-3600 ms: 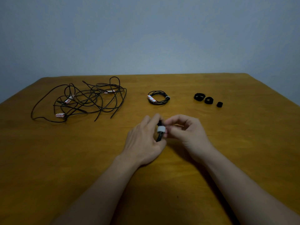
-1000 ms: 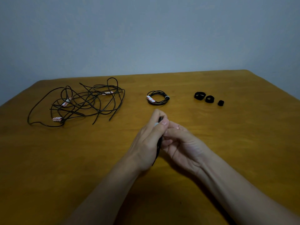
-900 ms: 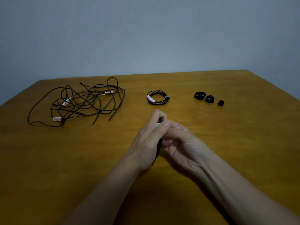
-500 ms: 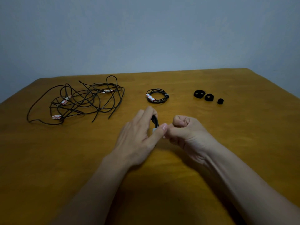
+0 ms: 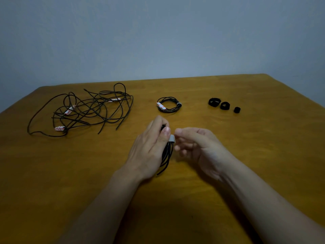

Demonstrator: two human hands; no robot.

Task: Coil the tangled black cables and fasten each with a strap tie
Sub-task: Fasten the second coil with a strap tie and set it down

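My left hand (image 5: 149,148) grips a coiled black cable (image 5: 167,155) held upright over the table's middle, thumb pressed near a grey strap tie (image 5: 172,138) wrapped around the coil. My right hand (image 5: 198,147) is just right of the strap, fingers curled, fingertips at the strap's edge; whether it pinches the strap is unclear. A finished coil (image 5: 168,106) with a strap lies behind the hands. A tangle of black cables (image 5: 84,111) with white-red tags lies at the far left. Three rolled black strap ties (image 5: 224,105) sit at the far right.
The wooden table (image 5: 52,173) ends at a grey wall behind and drops off at its right corner. Bare wood lies in front of and beside my forearms.
My hands have drawn slightly apart and my right hand has loosened from a fist. The coil now hangs lower from my left hand, with the grey strap showing around it.
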